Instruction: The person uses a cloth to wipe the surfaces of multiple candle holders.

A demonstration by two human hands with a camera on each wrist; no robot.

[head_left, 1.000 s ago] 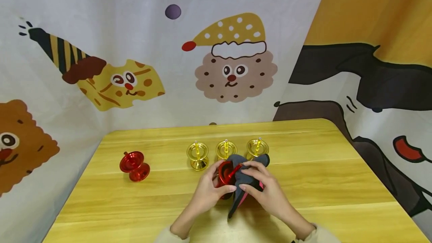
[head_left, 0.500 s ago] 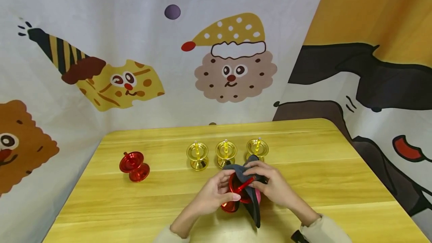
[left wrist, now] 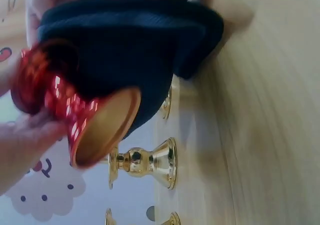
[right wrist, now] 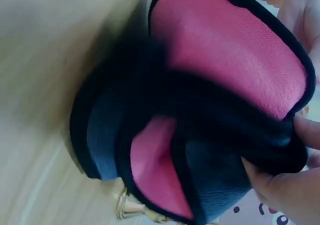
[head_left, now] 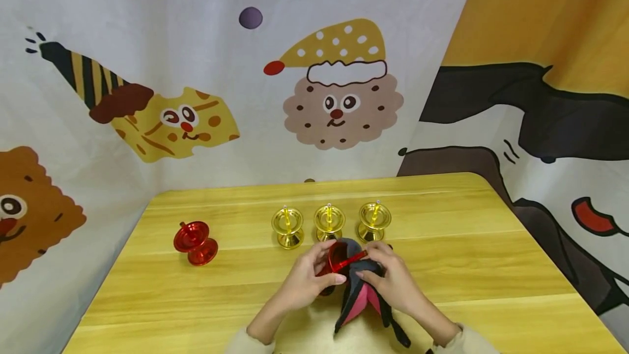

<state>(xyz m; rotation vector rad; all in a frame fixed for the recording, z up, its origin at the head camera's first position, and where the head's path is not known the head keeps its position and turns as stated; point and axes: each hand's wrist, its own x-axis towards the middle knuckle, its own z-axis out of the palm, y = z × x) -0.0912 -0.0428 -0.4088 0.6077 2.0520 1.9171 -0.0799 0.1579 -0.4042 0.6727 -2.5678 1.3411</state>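
Note:
My left hand (head_left: 307,280) grips a shiny red candle holder (head_left: 336,258), tilted off the table, with a thin red stem sticking up from its dish. In the left wrist view the holder's flared, hollow foot (left wrist: 107,130) faces the camera. My right hand (head_left: 398,280) pinches a folded grey-and-pink cloth (head_left: 362,294) with black edging against the holder. The cloth covers part of the dish, and its loose corners hang down. In the right wrist view, the cloth's pink side (right wrist: 230,45) fills much of the picture and hides the holder.
Three gold candle holders with yellow stems stand in a row behind my hands: left (head_left: 289,228), middle (head_left: 329,223) and right (head_left: 374,222). A second red holder (head_left: 195,242) stands at the left of the wooden table (head_left: 196,310). A printed curtain (head_left: 206,26) hangs behind.
The red holder shifted right and toward me, then came partly back. My right hand has moved the cloth over the dish, and more of its pink side now shows.

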